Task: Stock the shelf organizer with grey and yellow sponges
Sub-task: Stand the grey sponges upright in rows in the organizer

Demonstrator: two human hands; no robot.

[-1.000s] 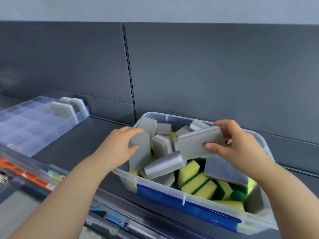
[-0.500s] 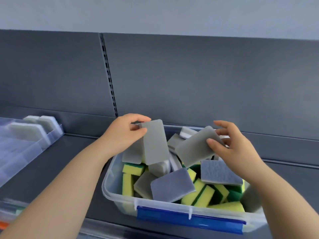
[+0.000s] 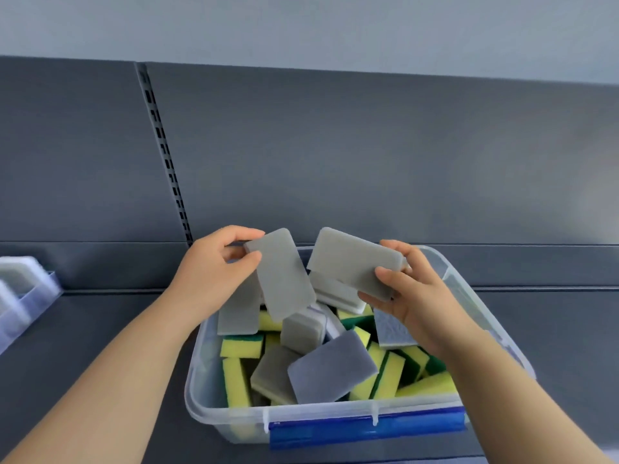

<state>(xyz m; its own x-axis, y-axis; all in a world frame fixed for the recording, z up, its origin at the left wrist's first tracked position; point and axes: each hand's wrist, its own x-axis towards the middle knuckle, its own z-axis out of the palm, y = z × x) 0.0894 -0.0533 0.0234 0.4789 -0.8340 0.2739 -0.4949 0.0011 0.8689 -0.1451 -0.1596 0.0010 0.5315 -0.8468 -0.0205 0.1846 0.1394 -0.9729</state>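
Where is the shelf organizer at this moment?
In the head view, the shelf organizer sits at the far left edge, left of the clear bin.

You are facing a dark grey shelf point(image 3: 83, 329). It is carrying a clear plastic bin point(image 3: 234, 426) with a blue latch point(image 3: 365, 430); a clear organizer point(image 3: 37, 289) is sitting well apart, at the left edge.

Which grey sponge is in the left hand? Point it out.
The upright grey sponge, pinched at its top corner by the left hand; the right hand grips a tilted sponge, others lie loose.
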